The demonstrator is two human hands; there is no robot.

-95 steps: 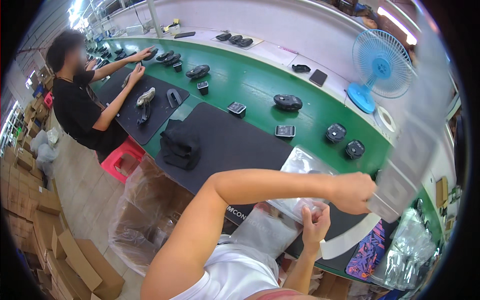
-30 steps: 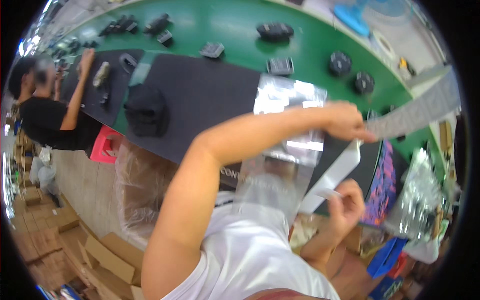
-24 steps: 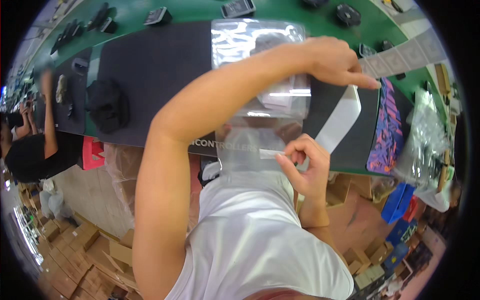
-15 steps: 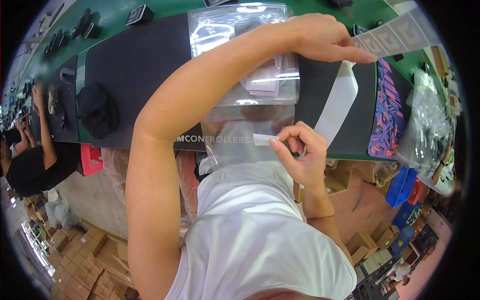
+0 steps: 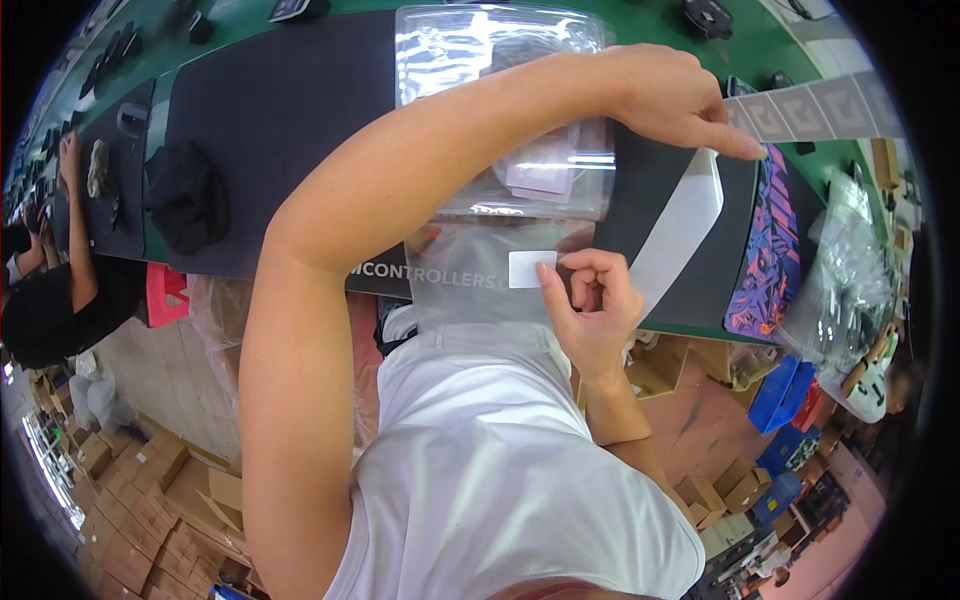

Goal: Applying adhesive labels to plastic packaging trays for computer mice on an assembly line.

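Observation:
My left arm reaches across to the upper right, where my left hand (image 5: 672, 100) pinches a strip of labels (image 5: 688, 225). A white length of the strip hangs down behind my right hand, while a part with printed squares stretches off to the right. My right hand (image 5: 598, 305) holds a small white sticker (image 5: 527, 270) between thumb and finger, its other fingers curled. That sticker is over the clear plastic lower part of a transparent bag (image 5: 440, 245). Flat packs in clear plastic (image 5: 585, 195) lie above it, partly hidden by my left forearm.
A black mat (image 5: 290, 120) covers part of the green table (image 5: 345, 25). A black cloth item (image 5: 187, 200) lies at left, near another person's arm (image 5: 82, 240). At right are a purple patterned piece (image 5: 765, 260) and a heap of clear bags (image 5: 840, 280). Cardboard boxes (image 5: 130, 520) stand below.
The white sticker, seen narrow before, now shows its full square face. Both hands keep their grips, and the whole view has shifted a little.

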